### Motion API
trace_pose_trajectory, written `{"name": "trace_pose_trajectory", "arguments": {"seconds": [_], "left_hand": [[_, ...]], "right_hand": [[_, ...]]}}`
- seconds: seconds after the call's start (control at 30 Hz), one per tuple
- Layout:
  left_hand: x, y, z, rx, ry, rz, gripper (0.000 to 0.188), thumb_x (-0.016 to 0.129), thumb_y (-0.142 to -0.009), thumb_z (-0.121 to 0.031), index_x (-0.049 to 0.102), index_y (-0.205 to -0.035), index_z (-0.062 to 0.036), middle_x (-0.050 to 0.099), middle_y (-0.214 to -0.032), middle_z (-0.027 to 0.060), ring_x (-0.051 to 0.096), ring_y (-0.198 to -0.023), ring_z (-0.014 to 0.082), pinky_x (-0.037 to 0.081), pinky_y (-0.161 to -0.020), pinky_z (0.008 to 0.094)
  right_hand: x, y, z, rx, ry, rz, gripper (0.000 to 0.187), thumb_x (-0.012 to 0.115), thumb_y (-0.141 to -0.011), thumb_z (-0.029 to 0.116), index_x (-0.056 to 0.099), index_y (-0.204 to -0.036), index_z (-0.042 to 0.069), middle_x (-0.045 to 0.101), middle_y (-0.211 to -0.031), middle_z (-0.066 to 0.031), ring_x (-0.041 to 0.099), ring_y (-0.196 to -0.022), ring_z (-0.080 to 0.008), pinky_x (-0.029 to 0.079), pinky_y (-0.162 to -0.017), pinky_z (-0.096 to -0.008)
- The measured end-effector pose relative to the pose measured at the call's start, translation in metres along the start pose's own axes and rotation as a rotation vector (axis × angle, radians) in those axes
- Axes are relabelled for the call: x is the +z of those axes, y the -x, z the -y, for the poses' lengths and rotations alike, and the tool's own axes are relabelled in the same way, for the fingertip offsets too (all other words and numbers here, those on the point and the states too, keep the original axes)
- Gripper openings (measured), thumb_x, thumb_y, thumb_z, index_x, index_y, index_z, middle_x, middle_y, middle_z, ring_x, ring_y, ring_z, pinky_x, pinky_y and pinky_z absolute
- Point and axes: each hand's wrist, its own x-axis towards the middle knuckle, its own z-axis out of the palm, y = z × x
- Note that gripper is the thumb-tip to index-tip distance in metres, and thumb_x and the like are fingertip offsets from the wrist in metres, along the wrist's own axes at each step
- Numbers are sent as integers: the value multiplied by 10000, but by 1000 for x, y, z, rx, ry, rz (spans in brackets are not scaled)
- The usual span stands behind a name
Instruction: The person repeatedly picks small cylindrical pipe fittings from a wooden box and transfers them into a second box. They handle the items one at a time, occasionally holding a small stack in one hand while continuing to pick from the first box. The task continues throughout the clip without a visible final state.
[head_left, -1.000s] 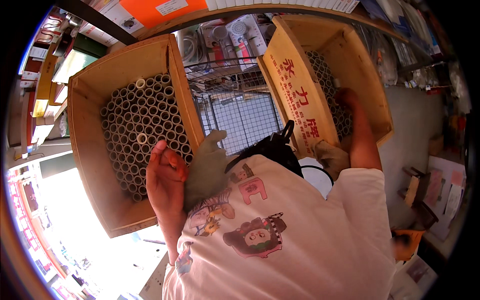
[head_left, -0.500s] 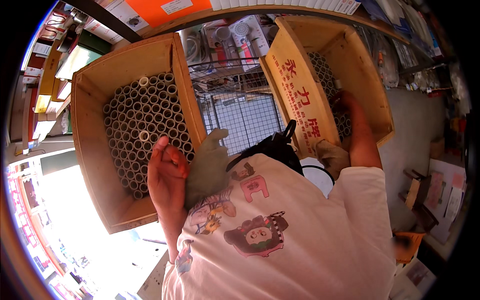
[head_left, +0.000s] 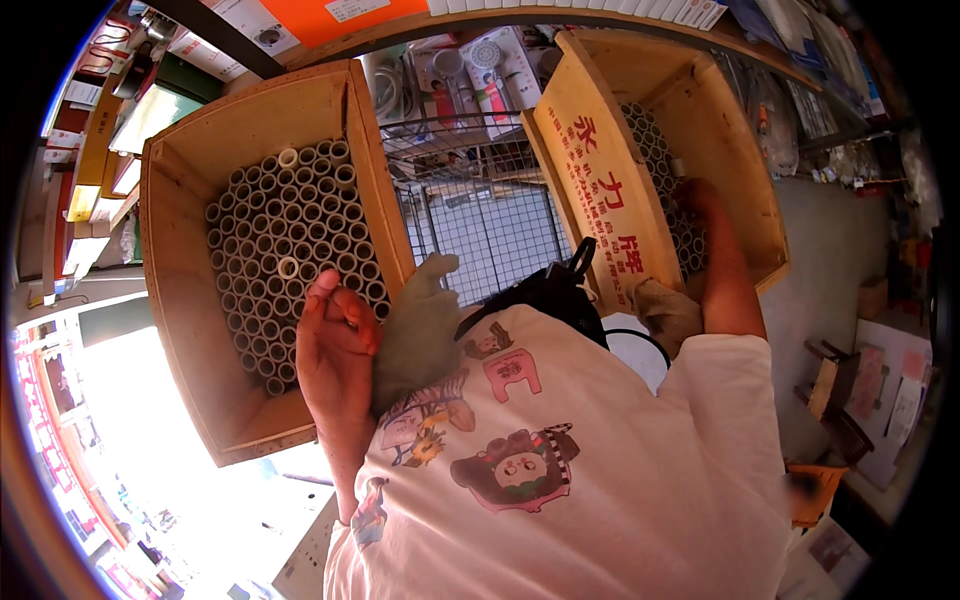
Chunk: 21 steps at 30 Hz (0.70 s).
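Note:
My left hand hovers at the near right part of the left wooden box, palm turned inward and fingers loosely bent. Nothing shows in it. Many short, pale tubes stand on end in that box, packed side by side with their round openings up. My right hand reaches down into the right wooden box, among similar upright tubes. A paler tube end sticks up just beyond its fingertips. Shadow and the hand itself hide whether those fingers grip a tube.
Between the boxes stands a wire-mesh rack, with packaged shower heads behind it. A grey-green cloth and a black bag lie close to my body. A brown cloth hangs by the right box's near end. Stocked shelves surround the boxes.
My right hand has shifted slightly within the right box, and its fingers now lie a little farther right. The left hand is nearly unchanged.

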Motion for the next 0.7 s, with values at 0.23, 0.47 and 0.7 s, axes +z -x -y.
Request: {"name": "trace_pose_trajectory", "arguments": {"seconds": [0.23, 0.47, 0.7], "left_hand": [[0, 0, -1, -2, 10, -8, 306, 391, -978, -247, 504, -1181, -48, 534, -815, 50, 481, -643, 146, 373, -555, 249], [1, 1, -1, 7, 6, -5, 306, 398, -977, -255, 522, -1163, -47, 534, -793, 47, 482, -637, 147, 370, -547, 250], [1, 1, -1, 2, -1, -17, 310, 401, -975, -263, 515, -1169, -50, 534, -791, 43, 481, -633, 144, 371, -543, 250]], "right_hand": [[16, -19, -16, -222, 539, 1, 209, 656, -740, 170, 711, -921, 81, 688, -910, -147, 663, -833, -271, 504, -774, -390], [26, -2, -2, -271, 738, 34, 240, 616, -753, 143, 692, -980, 121, 649, -1036, -183, 637, -946, -316, 497, -832, -408], [33, 10, 7, -96, 583, -221, 244, 549, -853, 269, 686, -950, 92, 654, -998, -186, 629, -964, -339, 496, -831, -451]]}}
